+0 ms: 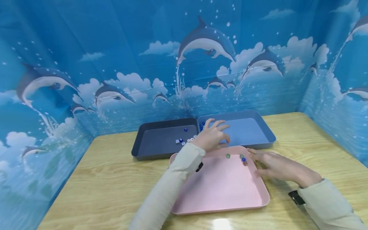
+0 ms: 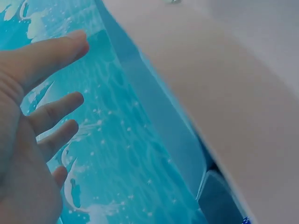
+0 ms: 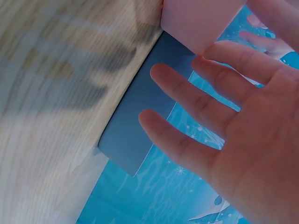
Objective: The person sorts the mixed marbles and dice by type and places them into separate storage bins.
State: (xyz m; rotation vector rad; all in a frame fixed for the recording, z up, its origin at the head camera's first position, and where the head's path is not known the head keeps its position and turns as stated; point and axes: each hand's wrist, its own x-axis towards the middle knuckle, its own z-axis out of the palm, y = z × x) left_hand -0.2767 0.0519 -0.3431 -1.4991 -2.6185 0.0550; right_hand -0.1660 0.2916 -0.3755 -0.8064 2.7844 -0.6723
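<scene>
My left hand (image 1: 212, 136) hovers over the near edge of the blue tray (image 1: 244, 127), fingers spread, with nothing in its grasp in the left wrist view. The pink tray (image 1: 221, 188) lies nearest me. Near its far right corner are a green marble (image 1: 228, 156) and a small group with another green marble (image 1: 241, 156), a blue marble (image 1: 243, 159) and a reddish marble (image 1: 245, 163). Beside that corner is my right hand (image 1: 274, 164), its fingertips at the tray's right rim. Extended, separated fingers (image 3: 180, 140) show in the right wrist view, holding nothing.
At the back left, a dark grey tray (image 1: 155, 140) holds white dice and blue dice (image 1: 185, 129). Small blue pieces (image 1: 202, 125) lie at the blue tray's left end, partly behind my left hand. A dolphin-printed backdrop (image 1: 138, 57) surrounds the wooden table (image 1: 115, 185).
</scene>
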